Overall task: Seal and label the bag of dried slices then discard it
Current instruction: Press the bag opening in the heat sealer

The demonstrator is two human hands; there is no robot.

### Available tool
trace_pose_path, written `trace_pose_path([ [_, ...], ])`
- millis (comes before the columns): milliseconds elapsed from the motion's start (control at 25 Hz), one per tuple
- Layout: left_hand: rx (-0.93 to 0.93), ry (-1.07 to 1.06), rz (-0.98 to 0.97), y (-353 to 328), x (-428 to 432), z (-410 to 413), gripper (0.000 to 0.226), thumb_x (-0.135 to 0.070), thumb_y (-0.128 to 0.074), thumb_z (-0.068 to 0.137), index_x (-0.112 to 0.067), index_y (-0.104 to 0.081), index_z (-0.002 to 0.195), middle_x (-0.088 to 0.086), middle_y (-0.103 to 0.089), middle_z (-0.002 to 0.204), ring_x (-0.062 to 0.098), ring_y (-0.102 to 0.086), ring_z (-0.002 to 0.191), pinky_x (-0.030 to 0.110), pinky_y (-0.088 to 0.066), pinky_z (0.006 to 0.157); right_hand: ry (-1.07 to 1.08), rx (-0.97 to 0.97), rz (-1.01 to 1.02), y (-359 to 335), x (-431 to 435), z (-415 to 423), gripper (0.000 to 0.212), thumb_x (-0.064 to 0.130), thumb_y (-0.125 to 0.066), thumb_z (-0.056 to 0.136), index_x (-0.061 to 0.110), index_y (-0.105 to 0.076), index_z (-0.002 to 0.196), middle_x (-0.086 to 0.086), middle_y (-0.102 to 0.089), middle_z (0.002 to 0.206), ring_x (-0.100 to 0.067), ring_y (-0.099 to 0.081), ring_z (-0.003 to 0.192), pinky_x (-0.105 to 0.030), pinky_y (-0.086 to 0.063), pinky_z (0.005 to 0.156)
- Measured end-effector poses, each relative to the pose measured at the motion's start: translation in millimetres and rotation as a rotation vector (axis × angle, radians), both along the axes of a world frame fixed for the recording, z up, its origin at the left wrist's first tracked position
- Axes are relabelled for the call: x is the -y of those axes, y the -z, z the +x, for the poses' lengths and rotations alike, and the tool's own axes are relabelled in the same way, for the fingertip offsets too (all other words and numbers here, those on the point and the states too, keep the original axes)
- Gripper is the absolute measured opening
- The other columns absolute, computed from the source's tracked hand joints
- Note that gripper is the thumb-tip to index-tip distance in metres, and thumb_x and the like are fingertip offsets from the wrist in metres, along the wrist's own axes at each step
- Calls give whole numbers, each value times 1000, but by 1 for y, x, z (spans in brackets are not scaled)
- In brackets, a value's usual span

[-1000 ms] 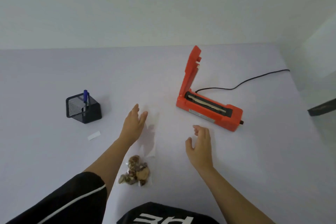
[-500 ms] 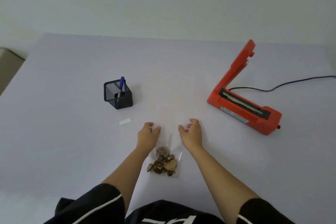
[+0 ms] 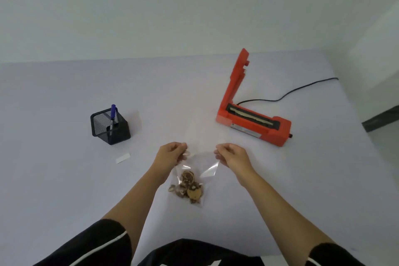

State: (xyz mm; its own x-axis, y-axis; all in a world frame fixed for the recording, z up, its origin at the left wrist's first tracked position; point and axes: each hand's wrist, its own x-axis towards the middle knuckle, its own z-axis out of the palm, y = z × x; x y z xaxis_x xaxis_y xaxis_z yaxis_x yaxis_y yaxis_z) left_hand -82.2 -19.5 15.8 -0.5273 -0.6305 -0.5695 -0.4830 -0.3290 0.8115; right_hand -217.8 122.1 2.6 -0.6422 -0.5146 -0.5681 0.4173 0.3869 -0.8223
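Pinched between curled fingers and thumbs, the two top corners of the clear bag [image 3: 207, 170] were held up by both of the person's hands. The left hand [image 3: 170, 154] gripped the left corner and the right hand [image 3: 232, 155] gripped the right one, so the mouth of the bag was stretched between them. The bag sloped down from that grip toward the person. Brown dried slices [image 3: 187, 185] were heaped in its lower end, low against the surface and between the two forearms.

Everything sat on a wide pale table [image 3: 64, 190], which spread out on all sides of the hands. An orange sealer [image 3: 252, 121] stood beyond the right hand and a little to its right, well apart from it. Its lid was raised nearly upright and the long sealing strip in its base was exposed. A black cord [image 3: 302, 90] ran from the back of the sealer, away from the hands and toward the table's far right edge.

A black mesh holder [image 3: 110, 126] stood beyond the left hand and off to its left. A blue pen [image 3: 112, 115] stood upright inside it. A small white label [image 3: 123, 157] lay flat on the table to the left of the left hand, nearer to the person than the holder and touching neither.
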Motion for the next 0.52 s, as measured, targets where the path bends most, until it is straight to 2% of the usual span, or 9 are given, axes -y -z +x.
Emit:
trace_pose_path([
  [200,-80,119,92,-5,-30,-49,20,-20,-55,93,-8,-64,81,2,-66,72,10,-56,60,20,-42,58,108,-35,-2,-14,-49,-37,12,17,-60,89,8,-66,94,-2,-70,81,-12,-66,75,-21,-52,72],
  [400,-79,170,102,-6,-66,-86,19,-21,-55,93,-9,-63,80,3,-68,74,14,-58,65,23,-46,62,187,-43,39,-21,-85,-65,10,18,-59,89,13,-67,92,-4,-70,89,-14,-66,80,-22,-51,72],
  [520,-90,150,61,-5,-75,-94,19,-21,-55,92,-10,-63,79,5,-68,75,16,-59,67,25,-47,64,184,-92,38,-23,-90,-74,7,18,-60,88,15,-65,91,-2,-66,89,-13,-66,76,-22,-52,73],
])
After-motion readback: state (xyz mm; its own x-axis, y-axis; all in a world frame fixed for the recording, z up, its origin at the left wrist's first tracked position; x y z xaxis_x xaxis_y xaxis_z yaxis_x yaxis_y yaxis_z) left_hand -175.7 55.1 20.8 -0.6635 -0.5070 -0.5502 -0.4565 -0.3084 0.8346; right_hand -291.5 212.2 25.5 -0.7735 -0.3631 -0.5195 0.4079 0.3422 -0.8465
